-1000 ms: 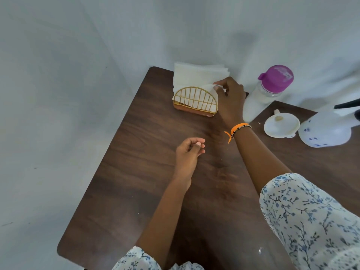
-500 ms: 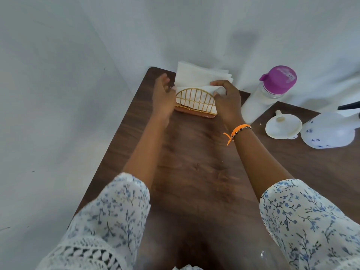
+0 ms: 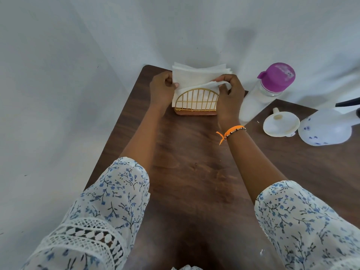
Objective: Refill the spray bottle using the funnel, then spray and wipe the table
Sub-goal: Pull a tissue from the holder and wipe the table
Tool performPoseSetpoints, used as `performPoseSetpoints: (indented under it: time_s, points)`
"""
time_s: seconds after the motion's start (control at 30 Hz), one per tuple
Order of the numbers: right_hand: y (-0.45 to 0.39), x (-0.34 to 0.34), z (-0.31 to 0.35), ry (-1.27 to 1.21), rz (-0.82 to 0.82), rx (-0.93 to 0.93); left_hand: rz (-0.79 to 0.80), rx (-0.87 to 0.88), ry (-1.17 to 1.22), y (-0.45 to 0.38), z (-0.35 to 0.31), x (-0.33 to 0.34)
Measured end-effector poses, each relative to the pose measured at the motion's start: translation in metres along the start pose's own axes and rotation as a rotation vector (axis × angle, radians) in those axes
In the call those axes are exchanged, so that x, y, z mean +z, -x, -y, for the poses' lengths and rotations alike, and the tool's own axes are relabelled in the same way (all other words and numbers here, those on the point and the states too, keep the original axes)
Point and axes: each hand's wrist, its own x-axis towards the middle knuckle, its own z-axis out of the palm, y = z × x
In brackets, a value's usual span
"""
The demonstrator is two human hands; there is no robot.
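A stack of white paper napkins (image 3: 196,76) stands in a gold wire holder (image 3: 195,102) at the far end of the dark wooden table (image 3: 194,172). My left hand (image 3: 161,88) grips the left edge of the napkins. My right hand (image 3: 229,94) pinches the front napkin at its upper right corner, and the sheet is creased there. A white funnel (image 3: 280,123) lies on the table to the right. The white spray bottle (image 3: 327,127) with blue flowers lies on its side at the right edge, its black trigger partly cut off.
A clear bottle with a purple lid (image 3: 266,90) stands just right of my right hand, close to the holder. White walls meet in a corner behind the table's far end. The table's left edge runs near my left arm.
My left hand came up from the middle of the table to the left side of the napkins. My right hand stayed at the front napkin and has pulled its corner forward.
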Motion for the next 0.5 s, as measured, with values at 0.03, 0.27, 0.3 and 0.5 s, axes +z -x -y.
performPoseSetpoints:
  time_s: [0.03, 0.27, 0.3, 0.5]
  points:
    - [0.000, 0.000, 0.000, -0.011, -0.023, -0.002, -0.002, 0.008, -0.006, 0.001, 0.000, 0.001]
    - [-0.007, -0.001, 0.008, -0.180, -0.108, 0.074, -0.041, 0.023, -0.033, 0.001, -0.001, 0.004]
    - [-0.007, -0.001, 0.009, -0.168, -0.081, 0.062, -0.044, 0.029, -0.038, 0.001, -0.002, 0.003]
    - [-0.009, -0.002, 0.027, -0.034, 0.119, -0.159, -0.030, 0.054, -0.059, 0.003, 0.000, 0.004]
